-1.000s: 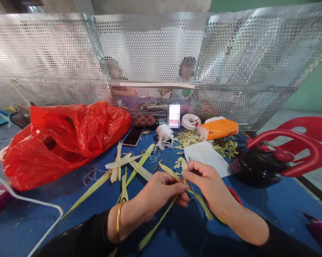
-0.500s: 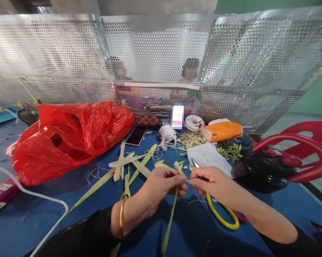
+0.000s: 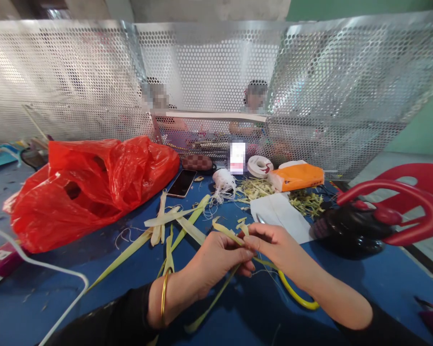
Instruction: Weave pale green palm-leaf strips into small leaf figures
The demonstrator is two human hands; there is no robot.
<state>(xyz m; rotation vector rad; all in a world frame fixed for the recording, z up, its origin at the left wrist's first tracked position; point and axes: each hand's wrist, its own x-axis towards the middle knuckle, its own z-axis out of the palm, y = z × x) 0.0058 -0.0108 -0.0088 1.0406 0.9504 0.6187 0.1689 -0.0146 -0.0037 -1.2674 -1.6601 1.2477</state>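
My left hand [image 3: 222, 257] pinches a pale green-yellow leaf strip [image 3: 212, 305], which looks like corn husk; one end hangs down over the table and a short end [image 3: 226, 232] sticks up past the fingers. My right hand [image 3: 269, 240] meets it fingertip to fingertip and is closed on the upper part of the same strips. Exactly how the strips cross between the fingers is hidden. Yellow-handled scissors [image 3: 299, 297] lie under my right forearm. Left of my hands, several loose husk strips [image 3: 191, 228] lie crossed on the blue table [image 3: 126, 278].
A red plastic bag [image 3: 94, 192] bulges at left, near a white cable [image 3: 58, 266]. Behind stand a dark phone [image 3: 182, 183], white thread [image 3: 223, 182], a tape roll [image 3: 260, 166] and an orange tissue pack [image 3: 297, 176]. A black pot-like container [image 3: 353, 230] stands at right before a perforated metal screen [image 3: 209, 62].
My right hand has shifted left and onto the strips beside my left fingers. The hanging strip end has swung to the left. The scissors are more covered by my right forearm.
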